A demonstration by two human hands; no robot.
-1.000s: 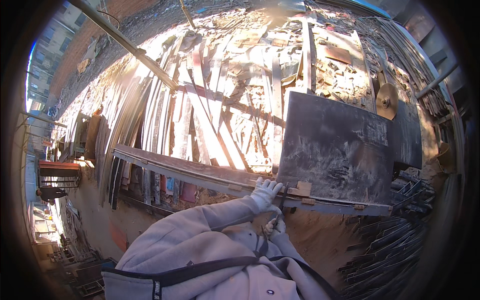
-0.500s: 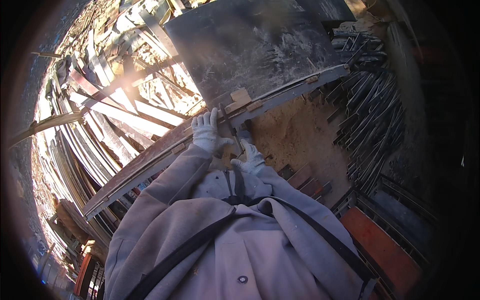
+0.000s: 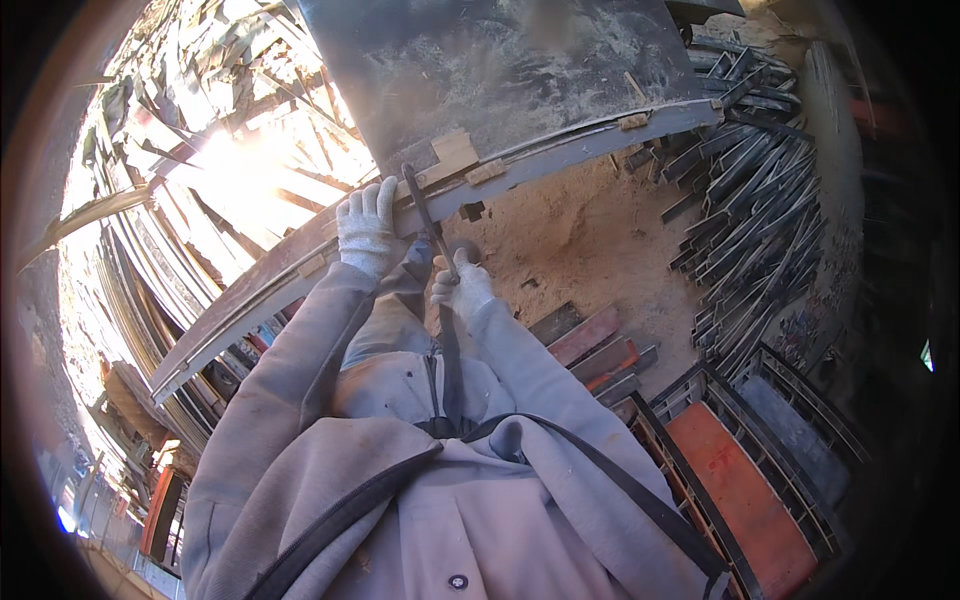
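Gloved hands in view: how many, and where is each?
2. The left hand lies on the long beam, fingers extended; the right hand grips the lower end of the dark bar. No others show; dark margins could hide some.

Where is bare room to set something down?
The flat, dark, dusty panel looks open beyond the small pale wooden block. Brown sandy ground lies mostly open between the long grey beam, jumbled dark metal bars and flat reddish strip. Crowded: sunlit heap of pale strips, and around the white-gloved left hand and slim dark rod.
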